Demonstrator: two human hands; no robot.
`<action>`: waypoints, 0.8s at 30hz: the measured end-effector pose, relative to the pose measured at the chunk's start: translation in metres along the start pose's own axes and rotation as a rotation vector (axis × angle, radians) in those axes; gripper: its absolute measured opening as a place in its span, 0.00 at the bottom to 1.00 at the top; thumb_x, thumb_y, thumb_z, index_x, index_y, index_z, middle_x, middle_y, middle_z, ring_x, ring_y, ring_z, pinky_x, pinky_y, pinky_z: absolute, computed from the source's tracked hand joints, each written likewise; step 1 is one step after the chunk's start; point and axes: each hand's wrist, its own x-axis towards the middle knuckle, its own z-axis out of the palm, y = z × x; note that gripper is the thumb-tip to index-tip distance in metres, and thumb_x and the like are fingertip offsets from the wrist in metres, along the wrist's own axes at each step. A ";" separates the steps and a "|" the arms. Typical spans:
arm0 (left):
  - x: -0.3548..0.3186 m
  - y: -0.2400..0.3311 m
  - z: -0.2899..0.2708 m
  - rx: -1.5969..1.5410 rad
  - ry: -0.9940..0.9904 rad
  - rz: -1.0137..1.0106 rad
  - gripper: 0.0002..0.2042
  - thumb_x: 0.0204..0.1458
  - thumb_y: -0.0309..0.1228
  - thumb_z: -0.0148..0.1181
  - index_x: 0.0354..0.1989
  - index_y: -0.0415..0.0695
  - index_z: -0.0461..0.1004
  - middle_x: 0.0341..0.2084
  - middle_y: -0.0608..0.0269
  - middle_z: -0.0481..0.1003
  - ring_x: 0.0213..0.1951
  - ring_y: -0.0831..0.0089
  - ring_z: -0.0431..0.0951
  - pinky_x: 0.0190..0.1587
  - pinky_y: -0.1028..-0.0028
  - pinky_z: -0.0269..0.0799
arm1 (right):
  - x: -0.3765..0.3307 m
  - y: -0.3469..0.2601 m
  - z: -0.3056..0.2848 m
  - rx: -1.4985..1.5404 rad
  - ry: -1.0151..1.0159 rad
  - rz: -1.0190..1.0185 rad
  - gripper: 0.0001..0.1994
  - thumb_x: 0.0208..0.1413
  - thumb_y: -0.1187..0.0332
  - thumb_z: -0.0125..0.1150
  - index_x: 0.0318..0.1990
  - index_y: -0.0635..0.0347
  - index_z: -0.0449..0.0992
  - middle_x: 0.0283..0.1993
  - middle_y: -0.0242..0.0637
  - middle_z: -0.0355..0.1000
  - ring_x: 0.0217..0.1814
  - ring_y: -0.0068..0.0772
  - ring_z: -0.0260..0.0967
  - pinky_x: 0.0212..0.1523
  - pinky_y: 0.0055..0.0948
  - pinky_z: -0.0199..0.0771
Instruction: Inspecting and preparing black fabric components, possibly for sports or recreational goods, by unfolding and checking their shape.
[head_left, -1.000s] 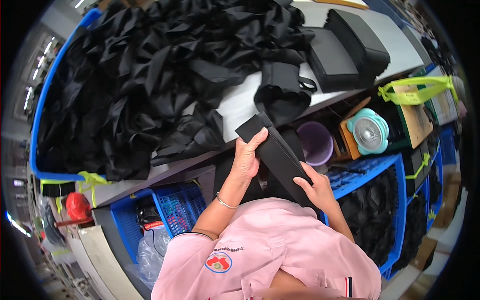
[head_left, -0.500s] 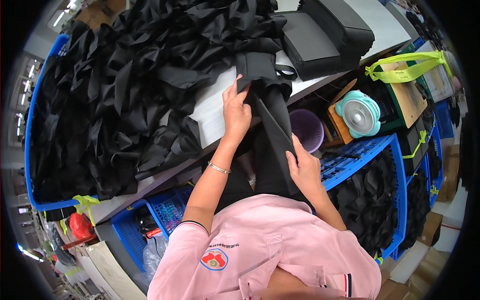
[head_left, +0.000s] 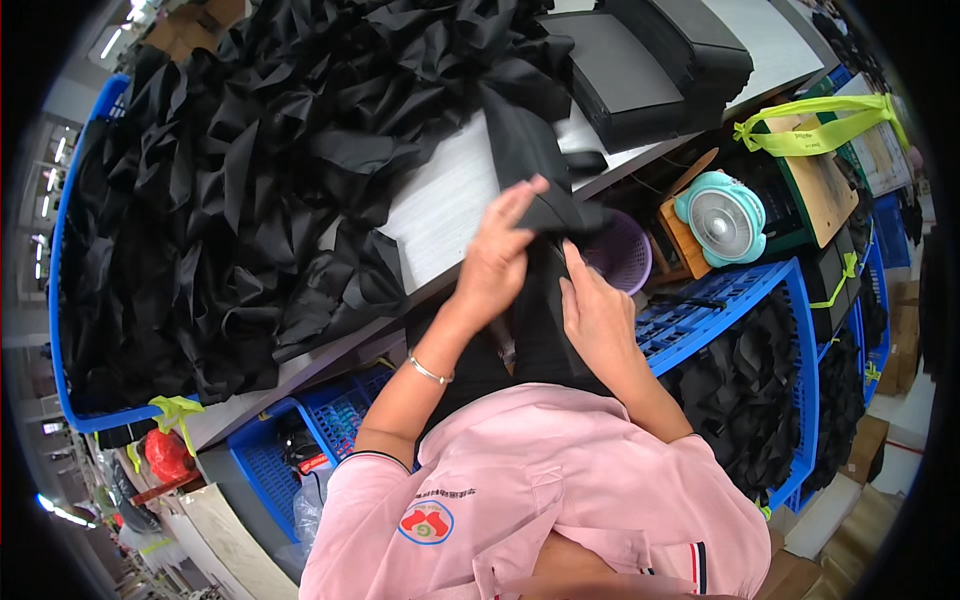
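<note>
A worker in a pink shirt is handling a long black fabric strip (head_left: 535,190) at the edge of a grey workbench (head_left: 440,210). The left hand (head_left: 495,262) is closing around the strip's near end, fingers curled over a folded fold of cloth just off the bench edge. The right hand (head_left: 597,315) is lying just beside it and slightly lower, fingers extended and pressing flat along the cloth that is hanging down toward the lap; whether it is pinching the fabric cannot be told from this view. The strip's long axis is running away from the body, from the hands up across the bench toward a stack of black padded panels (head_left: 650,60). Its far end is lying on the bench, its near end sitting in the hands, so the left hand is the nearer to the fold. A heap of loose black fabric pieces (head_left: 230,180) is filling the bench to the left. A purple basket (head_left: 622,255) and a small turquoise fan (head_left: 722,215) are sitting under the bench to the right.
</note>
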 end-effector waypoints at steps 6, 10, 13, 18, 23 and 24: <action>-0.025 0.048 0.019 -0.175 -0.179 0.137 0.18 0.39 0.11 0.61 0.41 0.38 0.81 0.59 0.55 0.76 0.62 0.51 0.72 0.60 0.62 0.73 | 0.011 0.059 0.071 0.252 0.302 -0.311 0.07 0.47 0.70 0.66 0.31 0.60 0.73 0.27 0.41 0.71 0.28 0.48 0.73 0.26 0.44 0.68; -0.044 0.064 0.003 -0.145 -0.010 0.085 0.23 0.43 0.10 0.60 0.51 0.36 0.79 0.53 0.52 0.78 0.55 0.55 0.77 0.54 0.64 0.76 | 0.015 0.064 0.076 0.397 0.321 -0.277 0.15 0.60 0.67 0.60 0.53 0.59 0.75 0.52 0.42 0.75 0.54 0.39 0.73 0.53 0.36 0.73; -0.058 0.070 -0.008 -0.061 0.199 0.046 0.31 0.42 0.10 0.57 0.60 0.37 0.73 0.60 0.47 0.72 0.60 0.55 0.72 0.47 0.67 0.76 | 0.021 0.049 0.052 1.496 0.119 0.790 0.21 0.66 0.64 0.58 0.64 0.59 0.67 0.59 0.35 0.71 0.57 0.34 0.72 0.57 0.35 0.74; -0.063 0.066 0.007 0.086 0.163 -0.177 0.42 0.38 0.21 0.67 0.69 0.42 0.62 0.70 0.50 0.57 0.62 0.56 0.64 0.50 0.66 0.73 | 0.036 0.016 0.030 1.650 0.171 0.770 0.19 0.66 0.62 0.58 0.60 0.60 0.69 0.55 0.36 0.73 0.54 0.32 0.74 0.52 0.35 0.79; -0.059 0.064 0.021 0.072 0.305 -0.189 0.37 0.38 0.18 0.66 0.64 0.46 0.69 0.59 0.56 0.67 0.53 0.62 0.69 0.42 0.71 0.73 | 0.032 0.002 0.027 1.687 0.140 0.717 0.19 0.66 0.60 0.58 0.58 0.61 0.72 0.53 0.38 0.75 0.52 0.33 0.75 0.51 0.35 0.80; -0.059 0.066 0.022 0.042 0.349 -0.192 0.36 0.38 0.17 0.65 0.63 0.47 0.71 0.56 0.57 0.70 0.51 0.64 0.70 0.40 0.72 0.72 | 0.031 0.001 0.027 1.697 0.129 0.676 0.19 0.66 0.60 0.57 0.58 0.61 0.71 0.53 0.39 0.74 0.51 0.33 0.75 0.51 0.35 0.80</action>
